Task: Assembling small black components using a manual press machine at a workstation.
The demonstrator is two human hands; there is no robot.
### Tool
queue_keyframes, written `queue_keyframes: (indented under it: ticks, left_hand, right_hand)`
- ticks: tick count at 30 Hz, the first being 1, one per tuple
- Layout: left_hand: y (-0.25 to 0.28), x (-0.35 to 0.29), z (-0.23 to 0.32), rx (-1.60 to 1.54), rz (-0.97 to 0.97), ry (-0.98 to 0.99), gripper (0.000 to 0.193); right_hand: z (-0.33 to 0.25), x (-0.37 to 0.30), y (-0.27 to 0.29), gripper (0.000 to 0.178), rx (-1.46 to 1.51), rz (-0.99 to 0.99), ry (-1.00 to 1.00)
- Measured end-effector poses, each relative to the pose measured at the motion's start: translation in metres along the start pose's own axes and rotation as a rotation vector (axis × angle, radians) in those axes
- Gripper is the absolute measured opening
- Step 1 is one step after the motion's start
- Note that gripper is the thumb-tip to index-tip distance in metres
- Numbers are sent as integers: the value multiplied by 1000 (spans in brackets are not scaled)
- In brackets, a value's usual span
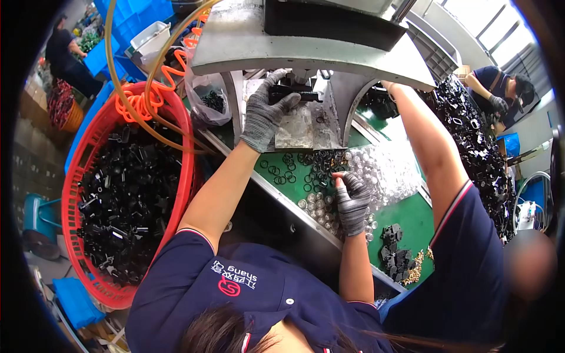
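My left hand point(266, 115), in a grey knit glove with bare fingertips hidden from sight, reaches under the metal press point(318, 53). Its fingers and thumb are closed on a black plastic part point(294, 94) beneath the press head. Lower right, my right hand point(355, 203), also gloved, is over the green worktop with thumb and forefinger brought together. What they pinch, if anything, cannot be made out. Close to these fingers lie black rings point(285, 169), clear round caps point(318, 207) and a heap of clear pieces point(382, 173).
A red basket point(187, 117) full of black parts stands at left, under an orange coiled hose point(135, 103). Another person's bare arm point(426, 135) reaches behind the press from the right. Black parts point(393, 253) and brass fittings point(416, 267) lie near the worktop's front edge.
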State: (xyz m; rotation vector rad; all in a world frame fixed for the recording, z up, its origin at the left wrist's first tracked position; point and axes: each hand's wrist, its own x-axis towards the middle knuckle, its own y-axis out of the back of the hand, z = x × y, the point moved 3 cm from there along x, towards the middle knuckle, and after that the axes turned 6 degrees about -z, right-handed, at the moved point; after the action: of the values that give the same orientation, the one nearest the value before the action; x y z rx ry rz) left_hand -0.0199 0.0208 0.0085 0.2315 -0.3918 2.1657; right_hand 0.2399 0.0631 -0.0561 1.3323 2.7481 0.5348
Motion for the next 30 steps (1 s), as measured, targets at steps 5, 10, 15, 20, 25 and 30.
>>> queue_keyframes:
  ticks: [5, 10, 15, 20, 25, 30]
  left_hand:
    - [10, -17, -1, -150, -4, -13, 41]
    - [-32, -73, 9, 502, -198, -281, 59]
    - [-39, -131, 34, 471, -331, -105, 71]
    - [11, -172, 78, 470, -347, 54, 64]
    - [88, -206, 137, 722, -147, -58, 41]
    - [203, -222, 135, 1384, 20, 403, 54]
  right_hand:
    - [-9, -1, -1, 15, -34, 137, 152]
    - [-52, 33, -4, 44, 657, -156, -31]
    - [-20, 40, -5, 51, 795, -338, -35]
    - [31, 99, 57, 39, 1352, -211, -157]
    - [40, 127, 70, 31, 1332, 451, -263]
    - [31, 126, 55, 29, 1043, 309, -231]
